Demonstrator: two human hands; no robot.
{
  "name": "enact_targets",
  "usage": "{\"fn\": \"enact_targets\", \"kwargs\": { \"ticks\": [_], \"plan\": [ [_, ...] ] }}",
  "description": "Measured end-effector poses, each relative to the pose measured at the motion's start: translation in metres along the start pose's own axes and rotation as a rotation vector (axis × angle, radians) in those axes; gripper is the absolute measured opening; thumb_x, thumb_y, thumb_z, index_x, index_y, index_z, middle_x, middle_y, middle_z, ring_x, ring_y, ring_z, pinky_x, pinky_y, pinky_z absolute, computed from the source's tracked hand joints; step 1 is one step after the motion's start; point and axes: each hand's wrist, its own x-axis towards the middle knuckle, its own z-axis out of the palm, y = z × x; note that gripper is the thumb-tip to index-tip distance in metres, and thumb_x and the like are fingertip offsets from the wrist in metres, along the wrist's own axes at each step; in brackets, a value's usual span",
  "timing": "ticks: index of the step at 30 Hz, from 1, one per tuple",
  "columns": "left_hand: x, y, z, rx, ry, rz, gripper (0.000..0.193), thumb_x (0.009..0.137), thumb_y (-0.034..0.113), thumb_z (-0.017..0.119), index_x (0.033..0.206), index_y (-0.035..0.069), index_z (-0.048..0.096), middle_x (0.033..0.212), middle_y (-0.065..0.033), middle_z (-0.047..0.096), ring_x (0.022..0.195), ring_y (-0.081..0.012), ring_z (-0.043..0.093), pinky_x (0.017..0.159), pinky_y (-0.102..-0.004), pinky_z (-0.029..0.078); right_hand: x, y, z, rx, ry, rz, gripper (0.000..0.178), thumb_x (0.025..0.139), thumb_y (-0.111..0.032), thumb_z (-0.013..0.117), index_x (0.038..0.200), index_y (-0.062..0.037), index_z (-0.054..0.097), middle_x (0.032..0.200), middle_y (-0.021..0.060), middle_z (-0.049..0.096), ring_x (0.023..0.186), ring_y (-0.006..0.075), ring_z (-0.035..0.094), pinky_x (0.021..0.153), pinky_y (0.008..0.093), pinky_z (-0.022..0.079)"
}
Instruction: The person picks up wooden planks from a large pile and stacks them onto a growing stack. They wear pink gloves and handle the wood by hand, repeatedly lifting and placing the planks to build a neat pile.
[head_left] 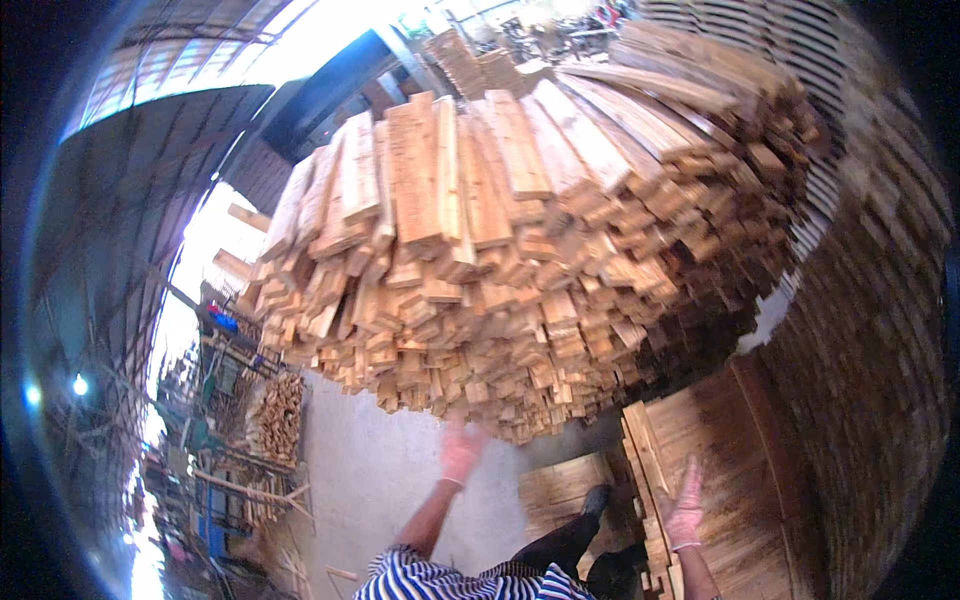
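My left hand (462,457), in a pink glove, is held out in front of the lower edge of a big pile of sawn wooden boards (470,290). Motion smears its fingers, so I cannot make out whether it touches a board. On the right, my right hand (686,508), gloved the same way, has its fingers stretched out and the thumb apart. It is over or against the edge of a low stack of planks (730,470), with nothing seen in its grasp. Whether it presses on the wood is unclear.
A concrete floor (375,470) lies to the left of my legs. Beside my foot is a flat wooden surface (560,490). A bundle of sticks (277,415) and a rack (245,480) stand farther left. A corrugated wall (880,300) runs along the right.
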Motion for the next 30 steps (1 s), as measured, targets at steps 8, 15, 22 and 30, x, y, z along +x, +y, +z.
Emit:
{"fn": "enact_targets", "kwargs": {
  "ticks": [8, 15, 22, 30],
  "plan": [
    [0.132, 0.099, -0.190, -0.693, 0.514, 0.060, 0.065, 0.101, 0.035, 0.062, 0.146, -0.006, 0.042, 0.148, -0.0200, 0.047, 0.136, -0.0275, 0.045, 0.115, -0.0365, 0.034, 0.142, -0.291, -0.014, 0.214, -0.253, -0.375, 0.102, 0.087, -0.035, 0.076, 0.161, -0.0023, 0.014, 0.161, 0.0216, 0.032, 0.147, 0.0355, 0.035, 0.120, 0.0402, 0.030],
    [0.212, 0.154, -0.200, -1.115, 0.616, 0.104, 0.076, 0.101, 0.040, 0.061, 0.156, -0.001, 0.028, 0.157, -0.0197, 0.037, 0.141, -0.0284, 0.039, 0.119, -0.0380, 0.031, 0.254, -0.515, -0.003, 0.600, -0.314, -0.688, 0.104, 0.086, -0.042, 0.072, 0.159, 0.0046, 0.013, 0.158, 0.0271, 0.033, 0.148, 0.0344, 0.034, 0.121, 0.0415, 0.027],
    [0.237, 0.212, -0.177, -0.818, 0.659, 0.083, 0.080, 0.102, 0.049, 0.057, 0.159, 0.007, 0.021, 0.123, -0.0167, 0.063, 0.102, -0.0223, 0.063, 0.084, -0.0326, 0.051, 0.362, -0.622, 0.037, 0.399, -0.337, -0.553, 0.109, 0.085, -0.058, 0.072, 0.156, 0.0077, 0.020, 0.155, 0.0273, 0.039, 0.144, 0.0323, 0.039, 0.117, 0.0338, 0.033],
    [0.276, 0.197, -0.171, -1.759, -0.002, 0.038, 0.055, 0.098, 0.033, 0.068, 0.139, 0.004, 0.044, 0.139, -0.0103, 0.055, 0.123, -0.0235, 0.057, 0.102, -0.0452, 0.050, 0.425, -0.616, -0.005, 0.841, -0.812, -0.112, 0.050, 0.088, -0.039, 0.078, 0.118, -0.0018, 0.063, 0.101, 0.0103, 0.072, 0.081, 0.0195, 0.072, 0.073, 0.0322, 0.063]
  ]
}}
